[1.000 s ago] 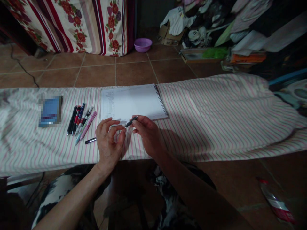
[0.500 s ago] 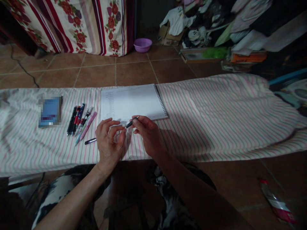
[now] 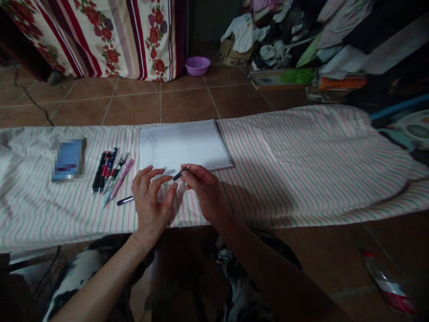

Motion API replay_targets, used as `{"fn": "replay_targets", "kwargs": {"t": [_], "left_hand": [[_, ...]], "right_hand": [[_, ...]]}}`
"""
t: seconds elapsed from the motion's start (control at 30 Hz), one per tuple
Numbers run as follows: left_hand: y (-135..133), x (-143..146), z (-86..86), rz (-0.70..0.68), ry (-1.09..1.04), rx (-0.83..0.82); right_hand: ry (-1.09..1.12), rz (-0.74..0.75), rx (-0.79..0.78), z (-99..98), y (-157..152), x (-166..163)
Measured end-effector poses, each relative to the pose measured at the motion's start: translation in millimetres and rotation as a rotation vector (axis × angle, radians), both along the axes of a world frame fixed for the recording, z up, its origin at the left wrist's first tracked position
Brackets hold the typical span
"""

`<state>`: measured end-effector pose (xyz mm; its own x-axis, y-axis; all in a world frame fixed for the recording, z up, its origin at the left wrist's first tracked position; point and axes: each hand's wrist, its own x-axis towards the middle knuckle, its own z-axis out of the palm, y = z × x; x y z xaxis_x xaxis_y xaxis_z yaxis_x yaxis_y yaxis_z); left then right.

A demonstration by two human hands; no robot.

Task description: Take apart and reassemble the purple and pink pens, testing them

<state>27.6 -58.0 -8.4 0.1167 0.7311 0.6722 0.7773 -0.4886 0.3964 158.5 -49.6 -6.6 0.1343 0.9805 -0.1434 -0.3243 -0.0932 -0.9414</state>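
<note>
My right hand (image 3: pixel 203 188) pinches a short dark pen piece (image 3: pixel 179 173) between thumb and fingers, tilted down to the left. A thin, pale tip seems to stick out of its lower end, too small to make out clearly. Close to that end, my left hand (image 3: pixel 150 192) has its fingers curved and apart, thumb and forefinger on either side of the tip. Beside the left hand lies a dark pen part with a shiny band (image 3: pixel 125 201), its right end hidden behind the hand. Just beyond both hands is a spiral notebook (image 3: pixel 187 145), opened to a mostly blank white page.
Several pens (image 3: pixel 112 172) lie in a bunch on the striped cloth (image 3: pixel 284 170), left of the notebook. Further left is a blurred blue item (image 3: pixel 69 158). On the tiled floor are a purple basin (image 3: pixel 197 66), a cardboard box (image 3: pixel 234 53) and a bottle (image 3: pixel 390 284).
The left thumb and forefinger have parted slightly, and the pen piece in my right hand has shifted a little to the left. The whole view has also tilted slightly.
</note>
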Motion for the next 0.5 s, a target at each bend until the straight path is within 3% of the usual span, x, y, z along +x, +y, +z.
{"fn": "replay_targets", "kwargs": {"t": [0.5], "left_hand": [[-1.1,1.7,4.7,0.002,0.014,0.013]], "right_hand": [[-0.055,0.005,0.039,-3.6,-0.7,-1.1]]}}
